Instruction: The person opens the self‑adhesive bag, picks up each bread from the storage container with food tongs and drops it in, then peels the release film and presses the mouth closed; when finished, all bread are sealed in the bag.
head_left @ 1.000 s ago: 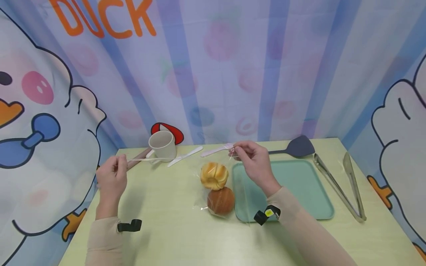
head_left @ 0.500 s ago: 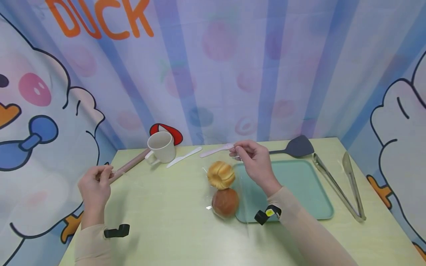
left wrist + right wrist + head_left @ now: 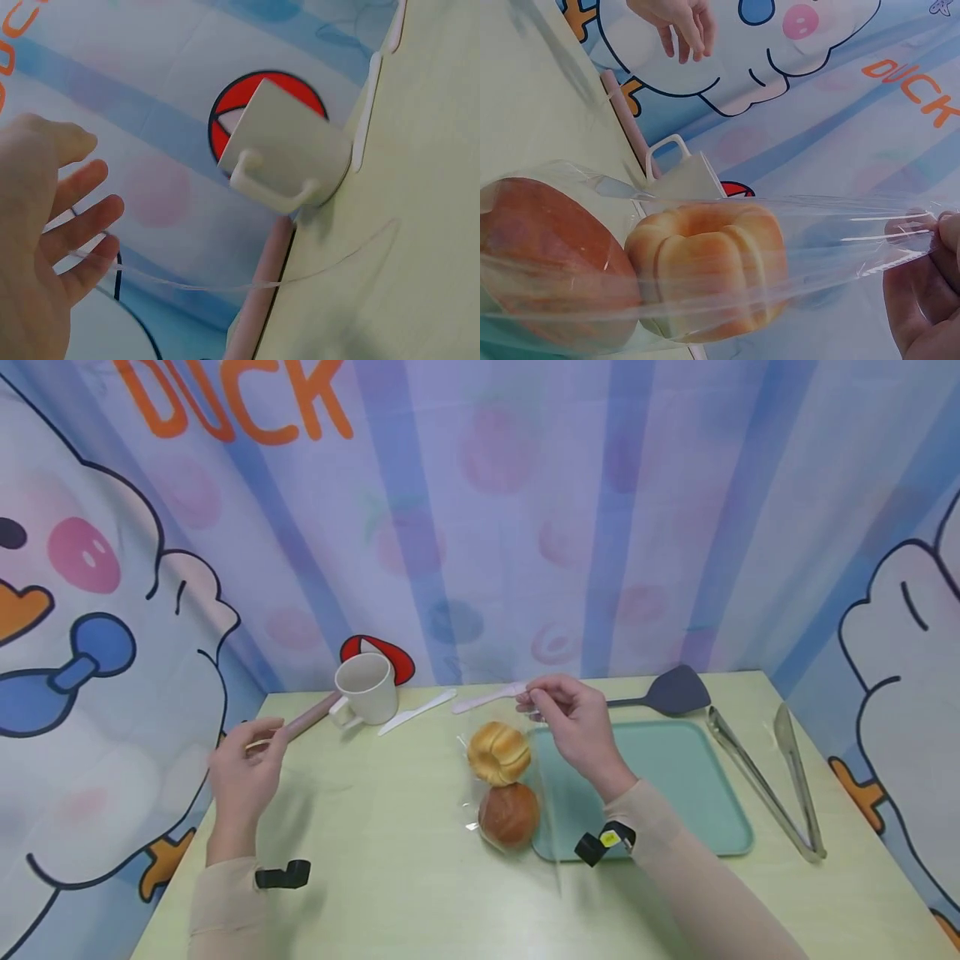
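My right hand point(image 3: 573, 727) pinches the top of a clear plastic bag point(image 3: 840, 232) between thumb and fingers. Inside hang two buns: a ridged golden one point(image 3: 498, 753) above, a smooth brown one point(image 3: 508, 817) below, overlapping the tray's left edge in the head view. Off to the left, my left hand point(image 3: 243, 777) is raised with its fingers loosely bent and the thumb apart. A thin clear strand point(image 3: 225, 287) trails from its fingers and curves across toward the table side.
A mug point(image 3: 366, 689) stands at the back left beside a pinkish rod point(image 3: 311, 718). A white plastic knife point(image 3: 416, 712) and a pink plastic utensil point(image 3: 487, 697) lie along the back. Rightward are a green tray point(image 3: 667, 785), a dark turner point(image 3: 678, 691) and metal tongs point(image 3: 798, 814).
My left hand went left and down, then back right and up, its fingers loosening. The taut strand now hangs slack. The bagged buns shifted slightly right; my right hand stays nearly still.
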Available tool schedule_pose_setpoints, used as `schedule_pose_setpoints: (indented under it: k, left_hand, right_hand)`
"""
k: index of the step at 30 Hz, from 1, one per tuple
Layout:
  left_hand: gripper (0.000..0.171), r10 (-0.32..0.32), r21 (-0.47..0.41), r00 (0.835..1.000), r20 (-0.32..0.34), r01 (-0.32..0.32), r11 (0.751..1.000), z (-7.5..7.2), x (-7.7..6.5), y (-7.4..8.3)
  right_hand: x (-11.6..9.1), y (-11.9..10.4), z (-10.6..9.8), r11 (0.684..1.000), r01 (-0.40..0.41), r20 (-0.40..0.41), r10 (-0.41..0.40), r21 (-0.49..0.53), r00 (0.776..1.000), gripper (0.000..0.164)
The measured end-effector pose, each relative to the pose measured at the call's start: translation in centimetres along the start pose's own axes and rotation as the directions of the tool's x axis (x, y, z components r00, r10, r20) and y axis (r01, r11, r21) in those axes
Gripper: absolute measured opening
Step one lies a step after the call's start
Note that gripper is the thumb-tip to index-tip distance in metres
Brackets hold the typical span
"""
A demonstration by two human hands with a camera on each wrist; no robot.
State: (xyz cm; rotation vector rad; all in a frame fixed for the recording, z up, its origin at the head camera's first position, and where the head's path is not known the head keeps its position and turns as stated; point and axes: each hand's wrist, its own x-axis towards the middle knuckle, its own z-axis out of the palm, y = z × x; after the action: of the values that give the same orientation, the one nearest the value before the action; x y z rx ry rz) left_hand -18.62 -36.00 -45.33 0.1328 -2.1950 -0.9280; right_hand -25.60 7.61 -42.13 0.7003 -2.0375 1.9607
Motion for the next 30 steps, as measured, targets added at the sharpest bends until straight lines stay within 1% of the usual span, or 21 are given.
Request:
schedule_pose_setpoints:
  k: [2,5,8,10,13,15,17,21,24,26,27,29,30]
  left_hand:
    - [0.016,0.055,-0.021,0.998,0.015,-0.054,0.998,1.0,0.2,0.5]
    - [0.015,0.121,-0.068,0.991,0.060,-0.117,0.991,2.7,0.4,1.5]
    - [0.015,0.163,-0.104,0.980,0.111,-0.151,0.983,4.7,0.6,2.7]
    - [0.014,0.199,-0.131,0.969,0.143,-0.181,0.975,6.0,0.7,3.6]
    - [0.014,0.221,-0.159,0.952,0.213,-0.190,0.969,8.0,0.5,5.0]
    - [0.016,0.209,-0.181,0.937,0.280,-0.162,0.970,9.3,0.3,5.9]
    - [0.019,0.176,-0.207,0.916,0.361,-0.106,0.973,10.5,0.1,6.7]
    - [0.029,0.128,-0.254,0.853,0.506,0.006,0.967,12.8,-0.2,7.7]
    - [0.040,0.089,-0.264,0.809,0.580,0.084,0.961,14.2,-0.2,8.0]
    - [0.048,0.059,-0.269,0.785,0.616,0.140,0.953,14.8,-0.2,8.2]
    - [0.051,0.049,-0.273,0.778,0.626,0.160,0.948,15.1,-0.2,8.3]
    - [0.055,0.029,-0.286,0.769,0.639,0.202,0.937,15.5,-0.3,8.3]
    - [0.055,0.020,-0.288,0.770,0.638,0.214,0.933,15.7,-0.3,8.3]
  right_hand:
    - [0.0,-0.1,0.0,1.000,-0.001,0.001,0.001,-0.001,1.000,0.017]
    - [0.0,-0.3,0.0,1.000,-0.008,0.008,0.008,-0.001,1.000,0.015]
    - [0.0,-0.6,0.2,1.000,-0.017,0.023,0.017,0.003,1.000,0.013]
    - [0.0,-0.7,0.3,1.000,-0.019,0.032,0.019,0.004,0.999,0.012]
    - [0.0,-0.8,0.5,1.000,-0.017,0.042,0.016,0.007,0.999,0.011]
    - [0.0,-0.8,0.6,1.000,-0.010,0.048,0.010,0.003,0.999,0.012]
    - [0.0,-0.9,0.7,1.000,-0.006,0.055,0.005,0.003,0.998,0.012]
    - [-0.1,-1.1,0.9,1.000,-0.003,0.071,0.003,0.001,0.997,0.013]
    - [-0.2,-1.1,1.0,1.000,-0.005,0.082,0.005,0.004,0.997,0.012]
    - [-0.2,-1.1,1.1,1.000,-0.006,0.086,0.006,0.004,0.996,0.012]
    - [-0.2,-1.1,1.1,1.000,-0.006,0.087,0.006,0.004,0.996,0.012]
    - [-0.3,-1.0,1.1,1.000,-0.005,0.087,0.005,0.002,0.996,0.013]
    - [-0.3,-1.0,1.0,1.000,-0.006,0.086,0.005,0.002,0.996,0.013]
